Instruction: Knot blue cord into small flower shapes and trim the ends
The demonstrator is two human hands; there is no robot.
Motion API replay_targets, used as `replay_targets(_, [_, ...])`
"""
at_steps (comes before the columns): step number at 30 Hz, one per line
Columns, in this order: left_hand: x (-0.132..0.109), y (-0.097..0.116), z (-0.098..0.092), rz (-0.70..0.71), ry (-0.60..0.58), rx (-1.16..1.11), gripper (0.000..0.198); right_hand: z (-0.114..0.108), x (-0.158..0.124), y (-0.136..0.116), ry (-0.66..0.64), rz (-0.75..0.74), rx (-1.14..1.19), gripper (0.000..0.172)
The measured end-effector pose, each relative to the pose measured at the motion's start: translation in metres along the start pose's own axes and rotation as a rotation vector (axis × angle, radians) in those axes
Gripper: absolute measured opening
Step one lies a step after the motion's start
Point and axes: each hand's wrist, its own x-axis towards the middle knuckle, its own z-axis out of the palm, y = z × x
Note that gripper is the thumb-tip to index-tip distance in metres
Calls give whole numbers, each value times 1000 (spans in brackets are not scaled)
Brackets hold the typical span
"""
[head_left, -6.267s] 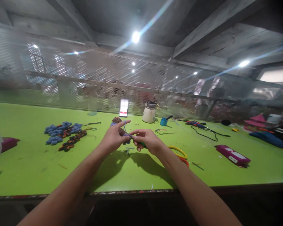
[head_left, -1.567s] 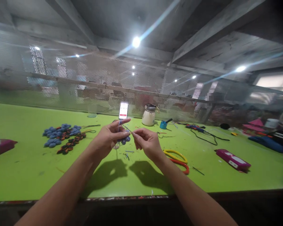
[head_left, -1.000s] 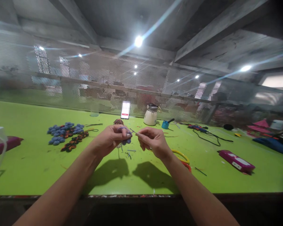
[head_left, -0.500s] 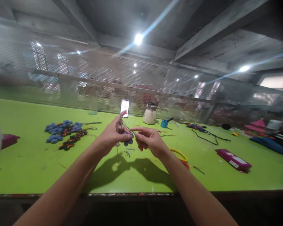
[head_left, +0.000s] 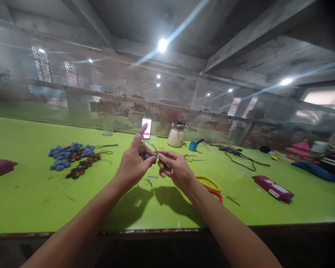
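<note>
My left hand (head_left: 132, 160) pinches a small blue-purple crochet piece (head_left: 146, 156) between thumb and fingers. Its index finger is raised, with blue-purple yarn (head_left: 150, 143) looped over it and running down to the piece. My right hand (head_left: 174, 165) is closed in a pinch right beside the piece, where the yarn meets it. Whatever its fingertips hold is too small and covered to make out. Both hands are above the green table (head_left: 80, 208). Fingers hide most of the crochet piece.
Blue and dark-orange crochet flowers (head_left: 75, 158) lie to the left. A phone (head_left: 146, 128) stands behind my hands, near a cream jug (head_left: 175, 134) and a blue pot (head_left: 193, 146). Yellow-and-red-handled scissors (head_left: 210, 184), a purple case (head_left: 273, 188) and a corded tool (head_left: 231, 150) are to the right.
My left index finger has straightened and lifted, and the yarn now slants from it to my right fingertips. The crochet piece is more hidden behind my left fingers. The view has shifted slightly.
</note>
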Motion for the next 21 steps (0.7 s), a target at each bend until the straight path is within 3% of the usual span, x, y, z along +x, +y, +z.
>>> replay_targets(3, [4, -1, -6, -139, -71, -267, 103, 7, -3, -2, -24, -34, 70, 24])
replay_targets(8, [8, 1, -15, -274, -125, -393, 93, 7, -4, -2, -69, -89, 9, 18])
replay_targets(16, [8, 6, -22, -307, -180, -529, 93, -5, -4, -4, -26, -424, -469, 14])
replay_targets(21, [9, 9, -25, -342, -149, -601, 83, -9, -6, -8, -15, -516, -620, 14])
